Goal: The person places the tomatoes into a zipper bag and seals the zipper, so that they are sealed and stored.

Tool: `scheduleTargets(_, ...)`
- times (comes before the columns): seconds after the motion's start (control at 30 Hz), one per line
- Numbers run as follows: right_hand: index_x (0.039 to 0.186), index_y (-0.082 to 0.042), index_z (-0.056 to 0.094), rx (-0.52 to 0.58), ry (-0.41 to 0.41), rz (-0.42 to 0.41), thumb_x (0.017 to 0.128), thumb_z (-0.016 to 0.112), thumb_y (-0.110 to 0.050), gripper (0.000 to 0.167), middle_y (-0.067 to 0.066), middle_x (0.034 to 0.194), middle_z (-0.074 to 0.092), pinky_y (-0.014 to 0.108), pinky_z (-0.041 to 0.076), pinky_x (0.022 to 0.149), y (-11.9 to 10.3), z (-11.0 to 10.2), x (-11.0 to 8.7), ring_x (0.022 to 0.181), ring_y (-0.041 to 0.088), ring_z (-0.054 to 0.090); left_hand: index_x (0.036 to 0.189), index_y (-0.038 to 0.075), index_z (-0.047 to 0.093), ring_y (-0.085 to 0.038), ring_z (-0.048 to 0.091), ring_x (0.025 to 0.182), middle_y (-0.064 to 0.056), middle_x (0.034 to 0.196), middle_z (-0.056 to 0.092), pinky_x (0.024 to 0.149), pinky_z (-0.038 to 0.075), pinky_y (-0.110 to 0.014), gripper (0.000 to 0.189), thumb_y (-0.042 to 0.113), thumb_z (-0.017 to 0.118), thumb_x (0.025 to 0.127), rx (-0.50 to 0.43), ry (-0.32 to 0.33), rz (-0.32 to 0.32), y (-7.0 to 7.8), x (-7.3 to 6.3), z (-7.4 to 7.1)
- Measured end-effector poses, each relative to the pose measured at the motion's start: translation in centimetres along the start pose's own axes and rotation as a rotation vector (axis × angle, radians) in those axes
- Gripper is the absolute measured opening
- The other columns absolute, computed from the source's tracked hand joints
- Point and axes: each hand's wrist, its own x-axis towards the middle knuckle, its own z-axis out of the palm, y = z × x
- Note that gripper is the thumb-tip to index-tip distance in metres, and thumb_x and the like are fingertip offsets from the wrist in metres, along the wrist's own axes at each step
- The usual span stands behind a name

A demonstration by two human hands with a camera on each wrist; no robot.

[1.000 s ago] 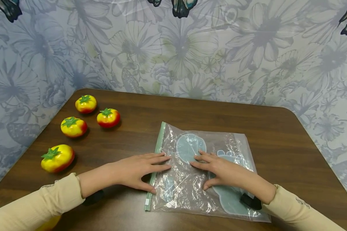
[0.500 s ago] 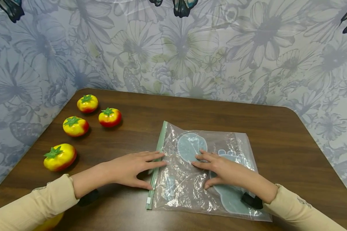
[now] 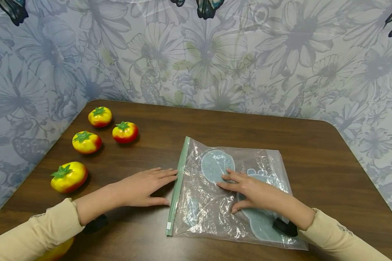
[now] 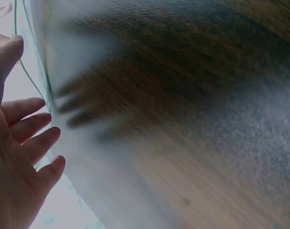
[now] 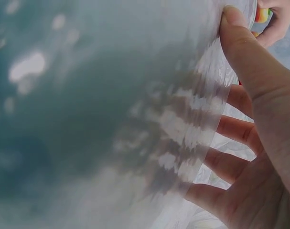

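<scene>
And here's the plastic bag (image 3: 212, 221), lying flat on the brown table (image 3: 235, 127), right of centre, its green strip (image 3: 179, 181) facing the left hand (image 3: 142, 188). That hand is loose and empty, fingers stretched out, tips right at the strip; whether they touch it, no telling. Over on the bag, the right hand (image 3: 254, 190) rests with fingers spread, gripping nothing. Just beyond its fingertips a pale blue disc (image 3: 215, 163) shows on the bag, a larger pale blue shape (image 3: 264, 226) partly beneath that hand. Away to the left, four yellow-and-red fruits (image 3: 69, 177) sit with green tops up, and another yellow thing (image 3: 58, 251) peeks from behind the left sleeve (image 3: 39, 232).
</scene>
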Motion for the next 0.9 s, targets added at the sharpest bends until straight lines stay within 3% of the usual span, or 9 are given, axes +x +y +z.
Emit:
scheduleTargets(0.3,0.141,-0.013,0.044,-0.001,0.001,-0.011,0.076,0.062,-0.056,0.08,0.013,0.142,0.039,0.057,0.028,0.099,0.0,0.1,-0.5,0.133,0.039,0.024,0.14,0.01,0.045,-0.026,0.024,0.136,-0.008,0.148,0.032,0.107,0.021,-0.046,0.062,0.05,0.049,0.093,0.085,-0.008,0.046,0.4,0.2,0.5)
scheduleTargets(0.5,0.141,-0.013,0.044,0.003,-0.003,-0.004,0.076,0.062,-0.056,0.08,0.013,0.143,0.038,0.058,0.029,0.099,0.0,0.1,-0.6,0.132,0.04,0.024,0.136,0.009,0.05,-0.028,0.028,0.134,-0.01,0.144,0.038,0.106,0.024,-0.048,0.059,0.049,0.049,0.094,0.052,0.036,0.043,0.4,0.9,0.7)
scheduleTargets(0.67,0.141,-0.013,0.044,0.0,0.0,-0.006,0.076,0.061,-0.057,0.08,0.013,0.143,0.038,0.058,0.03,0.098,-0.1,0.1,-0.7,0.132,0.04,0.024,0.129,0.006,0.057,-0.029,0.037,0.129,-0.013,0.138,0.044,0.101,0.032,-0.048,0.051,0.038,0.063,0.089,-0.042,0.12,-0.014,0.2,1.9,0.9)
scheduleTargets(0.9,0.141,-0.014,0.043,-0.003,0.008,0.0,0.076,0.06,-0.058,0.08,0.012,0.143,0.038,0.057,0.03,0.098,-0.1,0.2,-0.7,0.133,0.039,0.025,0.116,0.004,0.064,-0.032,0.044,0.123,-0.017,0.132,0.05,0.096,0.039,-0.048,0.04,0.021,0.074,0.082,-0.16,0.225,-0.147,0.4,3.4,1.1)
